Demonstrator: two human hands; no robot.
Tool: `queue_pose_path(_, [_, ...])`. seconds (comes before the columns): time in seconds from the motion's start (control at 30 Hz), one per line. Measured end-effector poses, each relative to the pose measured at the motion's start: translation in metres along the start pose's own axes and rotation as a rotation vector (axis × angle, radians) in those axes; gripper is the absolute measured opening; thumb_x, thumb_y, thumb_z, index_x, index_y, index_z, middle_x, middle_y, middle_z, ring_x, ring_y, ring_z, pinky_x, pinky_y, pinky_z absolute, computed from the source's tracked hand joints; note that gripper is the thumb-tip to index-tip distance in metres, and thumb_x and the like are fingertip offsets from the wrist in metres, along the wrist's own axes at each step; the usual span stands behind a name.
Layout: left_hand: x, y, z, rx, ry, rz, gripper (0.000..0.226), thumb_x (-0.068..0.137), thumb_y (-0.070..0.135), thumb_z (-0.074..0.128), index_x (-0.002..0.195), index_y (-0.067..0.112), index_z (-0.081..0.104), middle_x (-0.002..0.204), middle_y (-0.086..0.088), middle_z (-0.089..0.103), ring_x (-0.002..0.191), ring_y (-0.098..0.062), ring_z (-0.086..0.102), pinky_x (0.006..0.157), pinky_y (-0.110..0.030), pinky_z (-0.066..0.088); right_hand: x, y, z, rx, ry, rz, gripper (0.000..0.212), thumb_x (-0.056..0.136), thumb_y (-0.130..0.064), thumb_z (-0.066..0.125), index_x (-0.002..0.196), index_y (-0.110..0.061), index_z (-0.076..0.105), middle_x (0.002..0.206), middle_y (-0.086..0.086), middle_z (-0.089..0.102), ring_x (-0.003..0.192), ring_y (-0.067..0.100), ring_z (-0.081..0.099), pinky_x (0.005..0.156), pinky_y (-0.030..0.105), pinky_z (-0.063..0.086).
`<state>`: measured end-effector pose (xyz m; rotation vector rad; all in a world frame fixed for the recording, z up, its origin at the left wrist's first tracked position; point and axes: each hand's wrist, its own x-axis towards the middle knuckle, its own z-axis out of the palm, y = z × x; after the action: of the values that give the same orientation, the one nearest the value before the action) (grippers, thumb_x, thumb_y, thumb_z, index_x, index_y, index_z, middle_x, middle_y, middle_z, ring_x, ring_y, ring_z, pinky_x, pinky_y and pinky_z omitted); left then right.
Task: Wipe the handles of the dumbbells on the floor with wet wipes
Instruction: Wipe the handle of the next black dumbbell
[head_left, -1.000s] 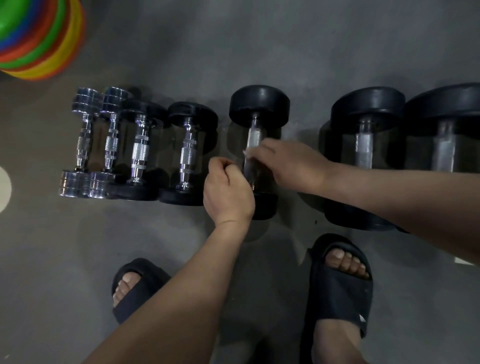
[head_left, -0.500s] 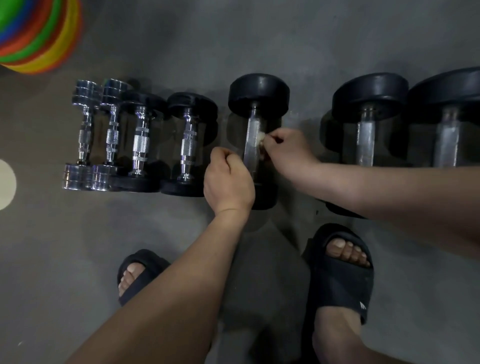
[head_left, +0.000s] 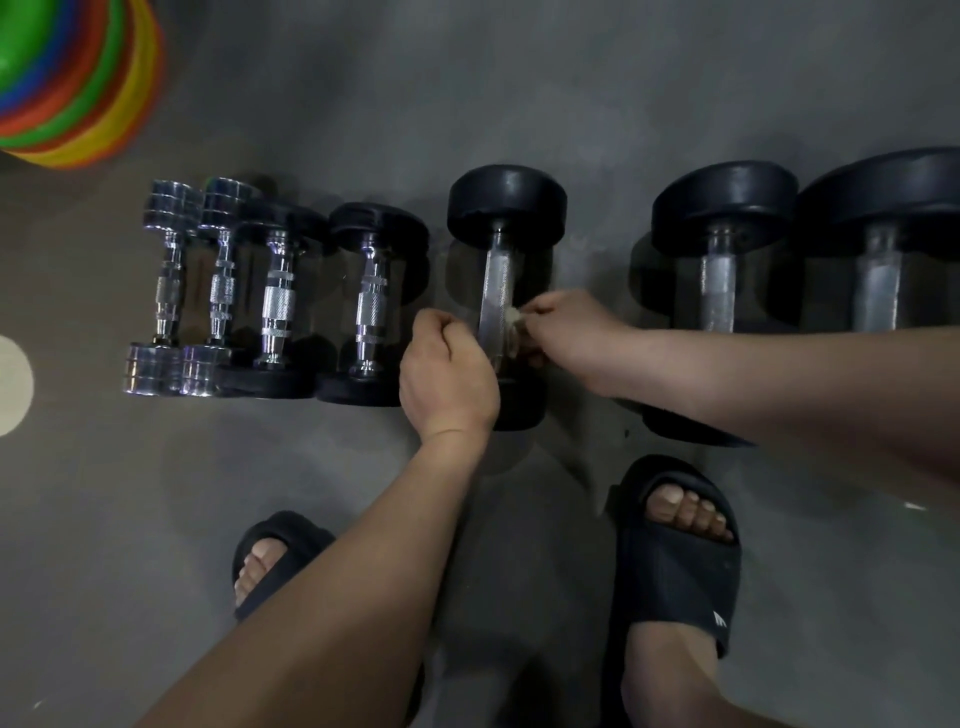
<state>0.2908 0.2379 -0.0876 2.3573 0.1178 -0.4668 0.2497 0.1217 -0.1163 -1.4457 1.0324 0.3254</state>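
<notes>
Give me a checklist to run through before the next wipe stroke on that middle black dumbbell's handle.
1. The right hand pinches the wet wipe: ok.
2. The wipe lies against the handle of the black dumbbell: ok.
3. The left hand steadies that dumbbell: cannot tell, the fist hides any contact.
4. Far part of the handle bare and reachable: ok.
5. Wipe damp enough: cannot tell.
6. The slippers stand apart from that dumbbell: ok.

Readable text: none.
Dumbbells (head_left: 506, 202): no legible marking on the heads.
Right slipper (head_left: 675, 582): small white mark by its outer edge, lower right of the frame, too small to read.
</notes>
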Motion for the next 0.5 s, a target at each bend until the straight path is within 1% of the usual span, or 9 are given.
queue_pose_path(0.03, [-0.001,0.001,0.0,0.002,-0.002,0.001,0.019,0.095,0.023,0.043,0.095,0.016,0.061,0.086,-0.003,0.067,0.086,-0.029,0.058,0.077,-0.041,0.048,0.003,-0.002,-0.003,-0.016,-0.015,0.007,0.019,0.092,-0.003,0.054,0.089,-0.012,0.07,0.076,0.009,0.067,0.065,0.021,0.063,0.059,0.027,0.052])
queue_pose_path(0.07, [-0.002,0.002,0.001,0.009,-0.002,0.003,0.019,0.095,0.022,0.044,0.095,0.016,0.061,0.086,-0.004,0.067,0.085,-0.03,0.058,0.076,-0.04,0.047,0.009,-0.008,-0.007,-0.008,-0.002,0.008,0.019,0.09,0.0,0.053,0.085,-0.009,0.069,0.073,0.009,0.065,0.063,0.02,0.061,0.056,0.025,0.05])
queue_pose_path(0.17, [-0.005,0.004,0.002,0.029,0.006,0.016,0.019,0.095,0.022,0.044,0.094,0.016,0.062,0.087,-0.007,0.067,0.085,-0.031,0.057,0.074,-0.041,0.046,0.032,-0.027,-0.013,0.155,0.138,-0.01,0.027,0.08,0.009,0.052,0.061,-0.01,0.058,0.051,0.003,0.053,0.048,0.018,0.055,0.049,0.023,0.042])
queue_pose_path(0.23, [-0.005,0.003,0.002,0.03,0.011,0.021,0.019,0.095,0.022,0.044,0.094,0.016,0.062,0.087,-0.007,0.067,0.085,-0.031,0.058,0.075,-0.042,0.047,0.034,-0.026,-0.01,0.195,0.156,-0.02,0.022,0.076,0.009,0.053,0.061,-0.006,0.061,0.051,0.007,0.054,0.05,0.021,0.056,0.054,0.028,0.044])
queue_pose_path(0.3, [-0.003,0.002,0.001,0.028,0.014,0.018,0.02,0.095,0.022,0.043,0.095,0.015,0.062,0.087,-0.007,0.067,0.085,-0.031,0.058,0.075,-0.043,0.048,0.022,-0.013,-0.005,0.131,0.086,0.0,0.017,0.081,0.007,0.054,0.072,0.001,0.068,0.062,0.011,0.06,0.06,0.022,0.059,0.061,0.033,0.047])
queue_pose_path(0.33, [-0.002,0.002,0.001,0.024,0.015,0.011,0.02,0.095,0.022,0.044,0.094,0.015,0.062,0.086,-0.007,0.067,0.084,-0.031,0.058,0.075,-0.042,0.047,0.013,-0.005,-0.002,0.062,0.025,0.016,0.019,0.084,0.005,0.054,0.074,-0.001,0.069,0.067,0.011,0.063,0.063,0.022,0.059,0.063,0.033,0.047])
queue_pose_path(0.4, [-0.002,0.002,0.0,0.011,0.016,0.004,0.019,0.095,0.02,0.044,0.093,0.015,0.061,0.083,-0.004,0.066,0.083,-0.029,0.057,0.074,-0.041,0.046,-0.001,0.003,-0.001,-0.039,-0.09,0.044,0.027,0.087,0.004,0.053,0.071,-0.011,0.068,0.07,0.007,0.066,0.062,0.017,0.059,0.062,0.029,0.046])
queue_pose_path(0.43, [-0.002,0.002,0.0,0.008,0.018,0.005,0.019,0.095,0.02,0.044,0.092,0.015,0.061,0.082,-0.003,0.065,0.082,-0.028,0.056,0.073,-0.04,0.046,-0.001,0.003,-0.003,-0.036,-0.119,0.055,0.031,0.088,0.006,0.051,0.07,-0.014,0.067,0.068,0.005,0.065,0.06,0.016,0.058,0.06,0.027,0.046])
queue_pose_path(0.5, [-0.004,0.003,0.001,0.008,0.02,0.014,0.019,0.096,0.02,0.044,0.092,0.014,0.061,0.08,-0.002,0.064,0.08,-0.027,0.056,0.072,-0.039,0.045,0.008,-0.006,-0.006,0.126,-0.117,0.077,0.033,0.088,0.011,0.046,0.069,-0.011,0.062,0.065,0.008,0.058,0.06,0.019,0.056,0.062,0.03,0.048])
